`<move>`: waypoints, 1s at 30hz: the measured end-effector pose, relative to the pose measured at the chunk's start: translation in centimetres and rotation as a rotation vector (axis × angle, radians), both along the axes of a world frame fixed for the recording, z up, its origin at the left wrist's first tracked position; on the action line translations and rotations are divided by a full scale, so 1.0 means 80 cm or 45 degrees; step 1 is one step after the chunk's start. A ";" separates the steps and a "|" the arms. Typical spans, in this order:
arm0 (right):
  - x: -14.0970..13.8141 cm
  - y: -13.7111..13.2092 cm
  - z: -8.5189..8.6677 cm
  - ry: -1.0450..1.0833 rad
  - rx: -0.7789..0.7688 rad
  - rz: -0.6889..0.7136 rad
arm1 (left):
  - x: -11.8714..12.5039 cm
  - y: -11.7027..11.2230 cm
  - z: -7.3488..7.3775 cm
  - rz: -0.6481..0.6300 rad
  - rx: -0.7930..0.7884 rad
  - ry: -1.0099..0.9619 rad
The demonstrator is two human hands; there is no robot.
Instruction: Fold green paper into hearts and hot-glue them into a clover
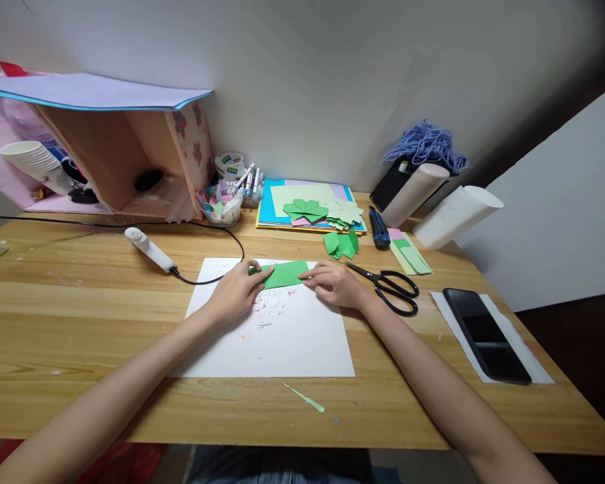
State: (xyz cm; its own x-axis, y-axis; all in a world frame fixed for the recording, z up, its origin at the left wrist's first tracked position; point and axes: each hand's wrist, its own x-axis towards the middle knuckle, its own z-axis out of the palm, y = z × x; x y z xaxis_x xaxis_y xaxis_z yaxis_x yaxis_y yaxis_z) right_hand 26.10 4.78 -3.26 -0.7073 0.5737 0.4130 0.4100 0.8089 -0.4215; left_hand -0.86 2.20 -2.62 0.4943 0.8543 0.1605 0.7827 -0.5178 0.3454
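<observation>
A folded piece of green paper (286, 273) lies on a white sheet (277, 336) in the middle of the wooden desk (81, 302). My left hand (236, 291) presses its left end, fingers curled and pinched on the paper's edge. My right hand (333, 284) pinches the right end, fingers bent down onto it. Both hands rest on the white sheet, which has coloured scribbles below the green paper.
Black scissors (393, 288) lie right of my right hand, a phone (487, 334) further right. Behind are coloured paper stacks with green folded shapes (310, 210), a blue cutter (380, 228), a marker cup (225, 205), a corded white tool (148, 248) and a wooden box (126, 158).
</observation>
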 end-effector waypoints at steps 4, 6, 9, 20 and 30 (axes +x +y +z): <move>-0.011 -0.004 -0.001 0.065 0.087 -0.090 | -0.003 0.001 0.001 -0.060 0.115 0.045; -0.023 -0.008 -0.001 0.023 0.125 -0.116 | -0.001 0.001 0.003 -0.091 0.158 0.060; -0.043 -0.012 -0.002 -0.073 0.214 -0.135 | 0.006 0.002 0.005 -0.109 0.241 0.108; -0.063 -0.024 0.009 0.141 0.317 -0.242 | 0.019 -0.004 0.000 -0.250 0.596 0.008; -0.071 -0.029 0.027 0.551 -0.530 -0.313 | 0.013 -0.013 0.030 -0.013 -0.089 -0.370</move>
